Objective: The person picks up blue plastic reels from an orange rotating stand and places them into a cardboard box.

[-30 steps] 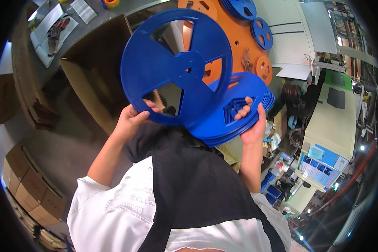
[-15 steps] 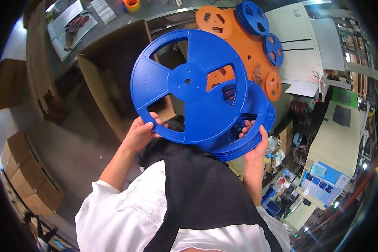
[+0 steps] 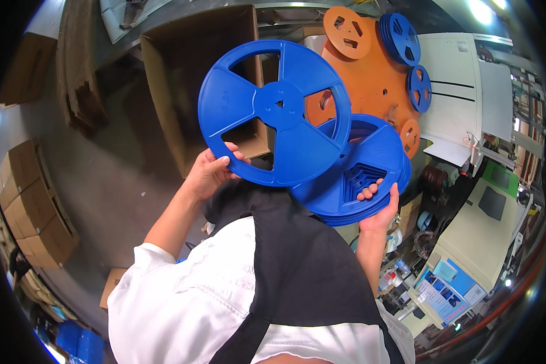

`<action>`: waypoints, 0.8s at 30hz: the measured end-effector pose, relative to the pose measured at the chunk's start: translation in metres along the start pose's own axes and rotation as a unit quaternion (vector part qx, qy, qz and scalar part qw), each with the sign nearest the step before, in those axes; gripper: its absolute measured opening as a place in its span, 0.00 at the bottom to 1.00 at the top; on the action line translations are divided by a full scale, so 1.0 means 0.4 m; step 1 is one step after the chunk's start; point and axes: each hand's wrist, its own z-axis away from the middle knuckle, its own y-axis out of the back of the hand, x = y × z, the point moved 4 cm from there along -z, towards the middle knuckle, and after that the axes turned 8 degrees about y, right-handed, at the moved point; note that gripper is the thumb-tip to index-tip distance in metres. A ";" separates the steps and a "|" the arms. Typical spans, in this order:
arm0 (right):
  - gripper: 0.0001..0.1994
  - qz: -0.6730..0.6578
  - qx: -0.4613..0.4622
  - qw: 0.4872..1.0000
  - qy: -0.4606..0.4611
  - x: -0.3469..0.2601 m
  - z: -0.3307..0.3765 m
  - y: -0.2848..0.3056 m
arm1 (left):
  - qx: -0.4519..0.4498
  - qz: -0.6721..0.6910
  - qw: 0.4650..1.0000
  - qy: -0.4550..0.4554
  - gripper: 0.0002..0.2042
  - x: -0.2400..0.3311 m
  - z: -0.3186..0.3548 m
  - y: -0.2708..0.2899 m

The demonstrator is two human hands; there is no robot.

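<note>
A large blue plastic reel [image 3: 233,100], with wedge-shaped openings round a small centre hole, is held up by its lower left rim in my left hand [image 3: 215,170]. My thumb lies on its face and the fingers reach through an opening. Behind and to the right, a stack of similar blue reels [image 3: 379,148] rests in my right hand [image 3: 379,209], whose fingers curl through an opening while the thumb presses the outer rim. The single reel overlaps the upper left of the stack; whether they touch I cannot tell.
Left of the reel stands an open cardboard box [image 3: 164,115]. Ahead, an orange round table [image 3: 370,79] carries orange reels [image 3: 347,33] and blue reels [image 3: 400,39]. Flat cardboard [image 3: 79,67] leans at the left, near stacked cartons [image 3: 33,209]. A beige machine [image 3: 476,224] stands at the right.
My view has shifted, so the box and orange table sit further right. The single reel has moved slightly up and left relative to the stack, exposing more of it. Both grips stay the same.
</note>
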 end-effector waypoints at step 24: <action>0.17 0.017 -0.013 0.999 -0.024 0.025 -0.016 -0.024 | 0.441 -0.555 0.703 -0.057 0.11 0.031 -0.130 0.420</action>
